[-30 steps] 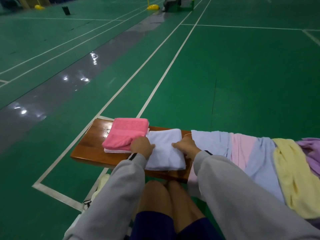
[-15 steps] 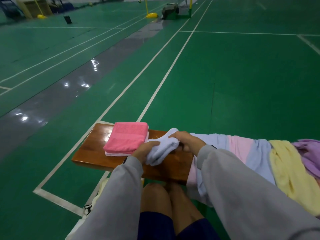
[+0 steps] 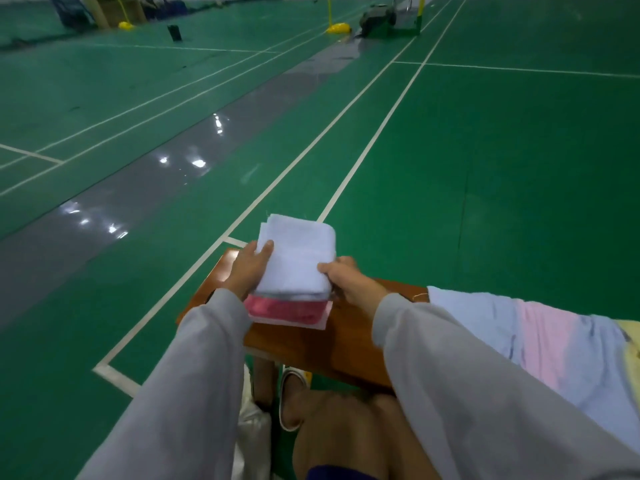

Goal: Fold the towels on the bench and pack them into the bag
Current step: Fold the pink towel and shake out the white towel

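A folded white towel point(image 3: 298, 254) is held over the folded pink towel point(image 3: 287, 310) at the left end of the wooden bench point(image 3: 311, 344). My left hand point(image 3: 247, 268) grips its left edge with the thumb on top. My right hand point(image 3: 349, 280) grips its near right corner. I cannot tell whether the white towel touches the pink one. Unfolded pale blue and pink towels point(image 3: 540, 344) drape over the bench to the right. A white bag point(image 3: 251, 431) shows on the floor under my left arm, mostly hidden.
Green sports-court floor point(image 3: 485, 168) with white lines surrounds the bench. My knees point(image 3: 346, 431) and a white shoe point(image 3: 289, 400) are just below the bench's near edge. A yellowish towel point(image 3: 632, 332) peeks in at the right edge. Equipment stands far back on the court.
The white towel was folded once more, lifted off the bench and carried left over the pink stack. Both hands moved with it. The camera shifted closer and leftward.
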Demonstrator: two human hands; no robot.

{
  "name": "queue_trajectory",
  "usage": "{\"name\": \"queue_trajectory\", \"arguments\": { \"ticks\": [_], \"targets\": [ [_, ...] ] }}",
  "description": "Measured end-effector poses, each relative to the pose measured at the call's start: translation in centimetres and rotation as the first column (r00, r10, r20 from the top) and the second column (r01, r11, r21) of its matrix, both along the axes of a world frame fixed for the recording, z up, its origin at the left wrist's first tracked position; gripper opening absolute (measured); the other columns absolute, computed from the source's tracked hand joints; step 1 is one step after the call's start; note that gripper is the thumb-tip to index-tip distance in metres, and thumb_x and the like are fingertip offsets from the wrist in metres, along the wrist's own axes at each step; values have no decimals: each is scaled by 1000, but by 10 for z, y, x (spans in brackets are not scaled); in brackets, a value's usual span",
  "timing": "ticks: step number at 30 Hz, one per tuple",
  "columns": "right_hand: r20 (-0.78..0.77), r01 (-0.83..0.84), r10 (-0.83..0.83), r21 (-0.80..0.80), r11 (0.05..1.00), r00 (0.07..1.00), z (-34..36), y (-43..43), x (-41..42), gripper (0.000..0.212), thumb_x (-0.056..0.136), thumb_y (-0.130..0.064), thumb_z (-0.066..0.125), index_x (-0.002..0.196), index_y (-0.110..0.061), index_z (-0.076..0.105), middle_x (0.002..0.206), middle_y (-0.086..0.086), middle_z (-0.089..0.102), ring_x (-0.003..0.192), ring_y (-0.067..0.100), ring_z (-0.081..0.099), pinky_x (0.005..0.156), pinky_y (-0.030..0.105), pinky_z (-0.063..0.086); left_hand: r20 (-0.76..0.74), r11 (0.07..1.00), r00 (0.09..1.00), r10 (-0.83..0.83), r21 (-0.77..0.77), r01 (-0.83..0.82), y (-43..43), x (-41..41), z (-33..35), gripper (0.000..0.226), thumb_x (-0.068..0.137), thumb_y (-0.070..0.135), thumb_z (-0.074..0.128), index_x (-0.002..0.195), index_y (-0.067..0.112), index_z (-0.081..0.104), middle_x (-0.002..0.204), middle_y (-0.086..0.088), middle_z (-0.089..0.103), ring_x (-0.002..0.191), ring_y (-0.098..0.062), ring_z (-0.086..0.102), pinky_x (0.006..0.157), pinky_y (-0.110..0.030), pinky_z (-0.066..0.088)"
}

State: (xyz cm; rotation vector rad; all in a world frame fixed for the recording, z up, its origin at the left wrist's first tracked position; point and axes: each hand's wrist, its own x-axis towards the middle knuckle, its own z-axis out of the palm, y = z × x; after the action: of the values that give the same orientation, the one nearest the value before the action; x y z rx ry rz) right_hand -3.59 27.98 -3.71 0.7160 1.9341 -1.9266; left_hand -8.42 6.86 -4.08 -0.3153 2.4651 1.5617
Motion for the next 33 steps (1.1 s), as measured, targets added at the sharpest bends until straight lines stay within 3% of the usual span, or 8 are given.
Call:
{"name": "queue_trajectory", "arguments": {
  "ticks": [3,5,12,17,23,26,30,33],
  "targets": [
    [120,-77,64,113,991,991,-47,-17,17,39,84,-18,64,121,-10,54,102,10,63,88,30,66,56,38,61,148,927,981,-124,-335,167,-20,9,-46,67,91,62,60,134,11,53,126,-10,64,111,-32,62,98,-48,54],
    [102,-96,77,200,975,992,-51,-19,20,35,85,-18,61,118,-11,53,102,7,61,96,31,65,67,40,61,86,909,985,-152,-379,173,-21,15,-54,58,94,54,63,132,11,54,124,-10,64,110,-31,61,97,-47,53],
    [217,-196,131,314,929,967,-24,-9,7,31,87,-15,59,116,-4,53,90,17,62,64,30,65,47,32,55,41,879,984,-176,-443,175,-15,0,-42,73,81,49,77,140,17,46,128,-8,60,114,-31,59,97,-47,54],
    [134,-69,37,242,968,990,-36,-10,-3,67,81,-39,79,135,-8,53,130,12,62,111,33,64,91,42,56,321,994,942,-102,-14,112,-13,7,-36,70,73,42,88,124,12,50,126,-8,62,113,-32,61,101,-46,52],
    [265,32,1,-119,992,964,-42,-27,-12,93,56,-48,94,130,-13,50,119,8,65,103,35,65,92,47,56,475,867,868,-142,482,-122,-18,30,-33,87,53,53,99,127,28,60,116,-9,75,105,-37,72,89,-51,59],
    [334,37,54,-260,965,941,-42,-21,-6,92,50,-44,98,127,-16,57,110,18,74,98,40,72,86,51,59,485,865,847,-219,498,-61,-27,34,-21,82,65,53,93,133,22,58,117,-16,74,104,-38,72,95,-52,57],
    [237,3,81,-332,943,968,-33,-18,12,89,54,-34,96,132,-16,57,111,19,75,99,40,73,82,52,60,471,855,858,-206,513,-76,-42,57,2,51,83,38,81,124,11,66,106,-17,76,83,-32,75,85,-40,60],
    [219,-106,188,-339,935,957,-11,-32,30,56,74,-33,86,121,-11,66,108,15,75,93,32,73,76,41,60,396,844,896,-200,534,-48,-61,78,12,62,79,29,83,134,6,63,121,-19,71,99,-34,71,91,-42,57]
  ]
}}
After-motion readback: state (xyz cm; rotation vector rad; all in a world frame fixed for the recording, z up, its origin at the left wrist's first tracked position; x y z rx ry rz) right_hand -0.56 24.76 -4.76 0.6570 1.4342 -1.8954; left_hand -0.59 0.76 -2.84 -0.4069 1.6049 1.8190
